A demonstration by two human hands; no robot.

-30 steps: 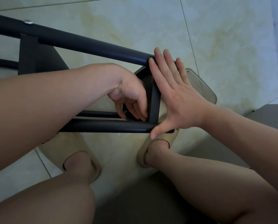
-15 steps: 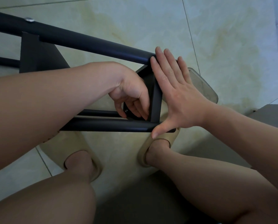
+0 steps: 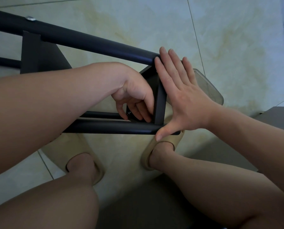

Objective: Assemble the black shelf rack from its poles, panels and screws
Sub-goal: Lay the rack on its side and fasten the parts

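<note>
The black shelf rack lies on its side on the tiled floor. Its far pole (image 3: 95,42) runs from upper left to centre; its near pole (image 3: 111,128) lies level below my hands. A black end panel (image 3: 160,103) joins the two poles. My right hand (image 3: 182,96) presses flat against the outside of that panel, fingers straight on the far pole's end, thumb on the near pole's end. My left hand (image 3: 134,96) reaches inside the frame, fingers curled at a small screw (image 3: 129,112) in the panel's lower corner; what the fingertips hold is hidden. A second panel (image 3: 37,53) sits further left.
A silver screw head (image 3: 30,18) shows on the far pole at upper left. My feet in beige slippers (image 3: 154,152) stand just under the near pole. A clear grey plastic piece (image 3: 209,86) lies behind my right hand. A grey surface (image 3: 276,118) sits at right.
Almost nothing differs: both hands keep their places on the end panel. My left fingers have shifted slightly at the screw corner.
</note>
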